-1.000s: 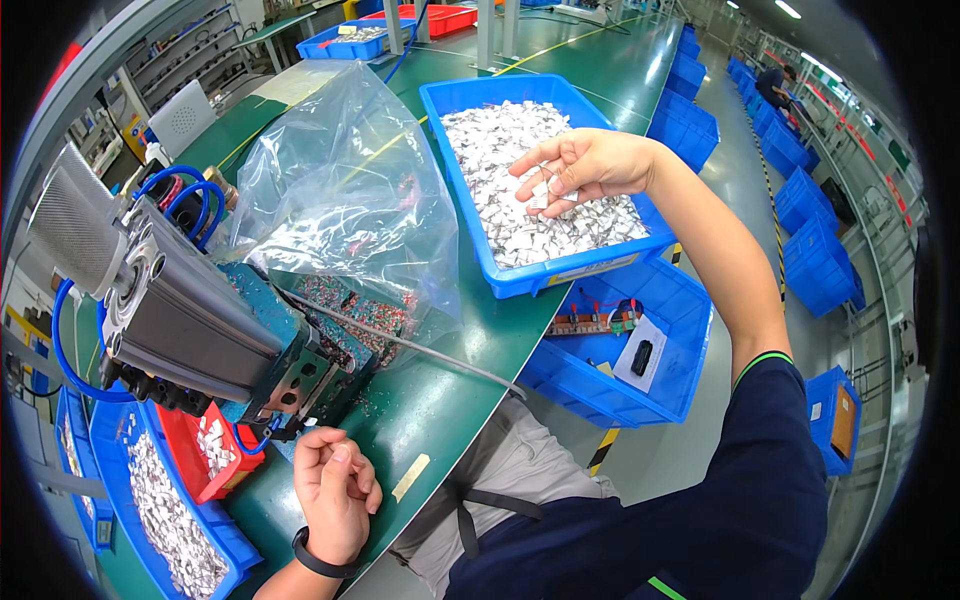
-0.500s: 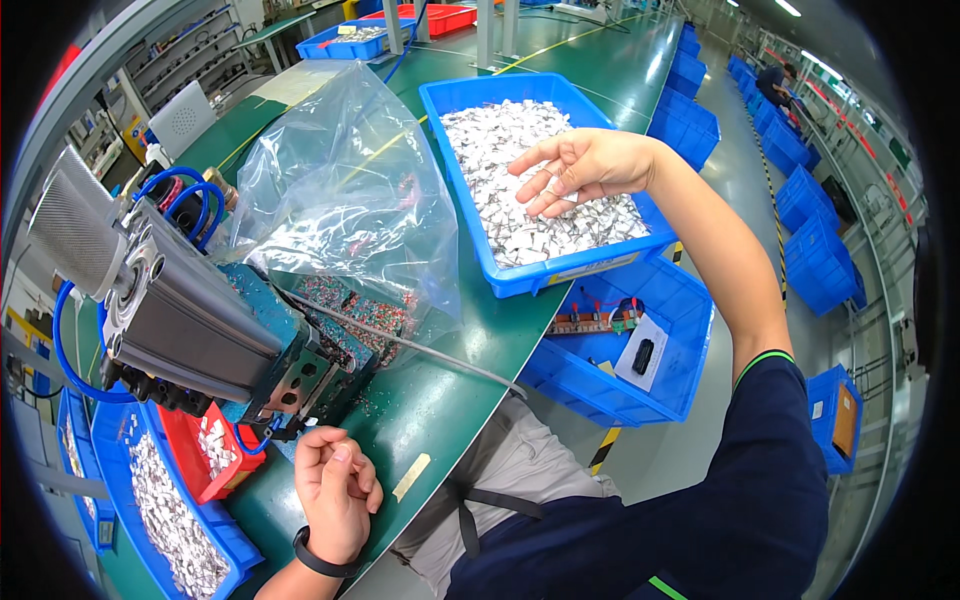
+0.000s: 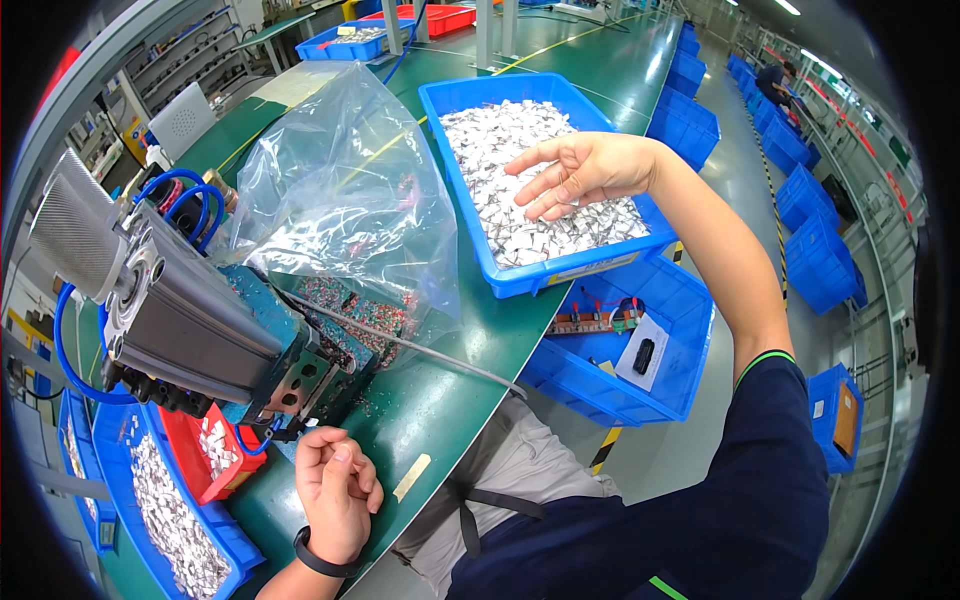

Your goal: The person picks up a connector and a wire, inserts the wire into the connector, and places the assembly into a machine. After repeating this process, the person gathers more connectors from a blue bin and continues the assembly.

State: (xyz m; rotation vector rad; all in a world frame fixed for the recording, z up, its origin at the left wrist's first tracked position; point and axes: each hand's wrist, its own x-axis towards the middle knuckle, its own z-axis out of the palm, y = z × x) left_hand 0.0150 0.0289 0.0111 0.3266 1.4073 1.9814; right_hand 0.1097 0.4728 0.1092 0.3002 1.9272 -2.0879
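Observation:
My right hand (image 3: pixel 585 175) hovers over a blue bin (image 3: pixel 436 110) filled with small white parts (image 3: pixel 510 205). Its fingers are loosely stretched and apart, and no part shows between them. At the lower left, my left hand (image 3: pixel 338 490), with a black band on the wrist, is curled beside the front of a pneumatic press (image 3: pixel 200 320). The thumb rests against the bent fingers, and whatever they might hold is hidden.
A clear plastic bag (image 3: pixel 340 190) and red and dark scraps (image 3: pixel 375 318) lie behind the press. A grey cable (image 3: pixel 430 355) crosses the green table. Left of my left hand are a red tray (image 3: pixel 190 455) and a blue bin (image 3: pixel 205 520). Another blue bin (image 3: pixel 650 400) stands below the table edge.
A small white part seen at my right fingers earlier no longer shows there. That hand has shifted very slightly and its fingers are a little more apart. My left hand stays in place.

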